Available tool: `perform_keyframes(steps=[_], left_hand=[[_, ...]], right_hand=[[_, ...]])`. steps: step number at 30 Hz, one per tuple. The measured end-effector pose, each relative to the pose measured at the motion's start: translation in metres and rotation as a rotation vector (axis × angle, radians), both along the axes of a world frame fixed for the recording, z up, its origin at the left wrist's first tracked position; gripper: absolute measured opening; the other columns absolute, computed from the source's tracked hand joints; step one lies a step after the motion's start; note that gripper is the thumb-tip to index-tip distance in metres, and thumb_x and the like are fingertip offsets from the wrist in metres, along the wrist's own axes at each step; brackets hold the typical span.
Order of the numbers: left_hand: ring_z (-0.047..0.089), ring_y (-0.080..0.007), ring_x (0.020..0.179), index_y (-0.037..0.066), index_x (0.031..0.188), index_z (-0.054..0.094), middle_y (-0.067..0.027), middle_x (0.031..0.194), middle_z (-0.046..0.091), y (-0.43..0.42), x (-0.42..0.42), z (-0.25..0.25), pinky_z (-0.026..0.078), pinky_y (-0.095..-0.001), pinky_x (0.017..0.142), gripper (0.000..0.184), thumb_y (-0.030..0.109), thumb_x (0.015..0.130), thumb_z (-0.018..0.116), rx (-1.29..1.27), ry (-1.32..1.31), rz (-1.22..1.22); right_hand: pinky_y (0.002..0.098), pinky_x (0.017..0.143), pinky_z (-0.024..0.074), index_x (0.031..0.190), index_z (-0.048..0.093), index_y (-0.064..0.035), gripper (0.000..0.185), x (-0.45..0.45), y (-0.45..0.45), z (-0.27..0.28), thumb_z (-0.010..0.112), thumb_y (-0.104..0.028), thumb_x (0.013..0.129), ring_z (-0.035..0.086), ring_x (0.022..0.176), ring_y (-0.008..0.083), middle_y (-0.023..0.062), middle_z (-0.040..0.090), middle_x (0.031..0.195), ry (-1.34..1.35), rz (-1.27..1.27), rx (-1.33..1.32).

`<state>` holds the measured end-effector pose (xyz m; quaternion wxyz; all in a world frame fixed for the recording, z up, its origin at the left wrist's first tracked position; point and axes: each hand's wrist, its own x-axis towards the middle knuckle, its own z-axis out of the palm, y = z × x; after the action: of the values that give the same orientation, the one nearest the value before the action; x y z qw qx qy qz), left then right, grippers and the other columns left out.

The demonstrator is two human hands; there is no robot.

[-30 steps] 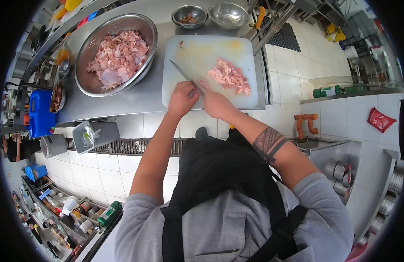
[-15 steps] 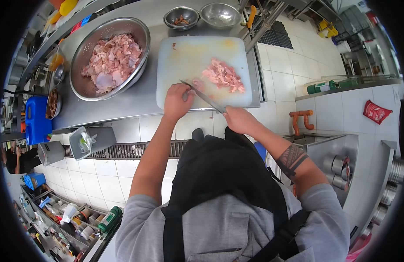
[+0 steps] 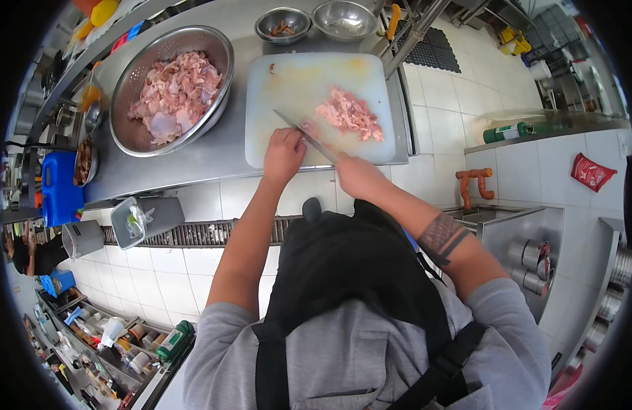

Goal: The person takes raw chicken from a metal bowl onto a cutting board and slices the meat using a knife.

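Knife: gripped in my right hand, slid farther forward over the board's near edge. Left hand: fingers curled alongside, hold unclear. Red packet: lettering illegible.

Knife laid slantwise over a cutting board, between two bare hands and a pile of cut raw meat.
Taking the middle of the cutting board as the clock's centre, the right hand grips the knife at 5 o'clock, its tip pointing toward 10; the left hand, fingers curled, sits at 7 beside the blade, and whether it pinches anything is hidden. The meat pile lies at 3 o'clock, apart from both hands. A perforated metal colander heaped with raw meat stands at 9; beyond the board, a metal bowl with brownish pieces is at 11, and a second bowl just past 12.
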<state>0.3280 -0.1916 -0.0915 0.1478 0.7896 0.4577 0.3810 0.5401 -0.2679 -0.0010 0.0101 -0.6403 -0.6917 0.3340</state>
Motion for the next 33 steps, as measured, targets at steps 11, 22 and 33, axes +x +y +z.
perform_keyframes(steps=[11,22,33], left_hand=[[0.072,-0.0391,0.103,0.0,0.104,0.075,-0.0195,0.106,0.074,0.021,-0.026,0.03,0.058,-0.0437,0.088,0.016,0.015,0.1,0.069,-0.33,-0.183,0.273],[0.044,-0.0451,0.145,-0.001,0.157,0.039,-0.0278,0.161,0.04,-0.006,0.02,0.041,0.045,-0.0496,0.116,0.094,0.035,0.085,0.087,-0.315,0.029,-0.034],[0.018,-0.0464,0.161,0.001,0.167,0.02,-0.0323,0.171,0.018,0.006,0.059,0.038,0.031,-0.0533,0.129,0.144,0.06,0.061,0.098,-0.318,0.249,0.163]], right_hand=[[0.062,0.082,0.0552,0.111,0.058,0.0004,0.027,0.094,-0.058,0.046,0.052,-0.026,0.108,0.071,0.092,0.049,0.0283,0.073,0.094,-0.213,-0.003,-0.058],[0.0591,0.078,0.0589,0.11,0.058,-0.0014,0.019,0.122,0.025,-0.003,0.053,-0.019,0.103,0.075,0.089,0.0469,0.0281,0.075,0.092,-0.381,-0.252,0.22],[0.0565,0.075,0.0584,0.112,0.058,-0.0018,0.019,0.102,0.01,0.001,0.052,-0.017,0.103,0.074,0.084,0.0437,0.0265,0.074,0.093,-0.24,-0.099,0.188]])
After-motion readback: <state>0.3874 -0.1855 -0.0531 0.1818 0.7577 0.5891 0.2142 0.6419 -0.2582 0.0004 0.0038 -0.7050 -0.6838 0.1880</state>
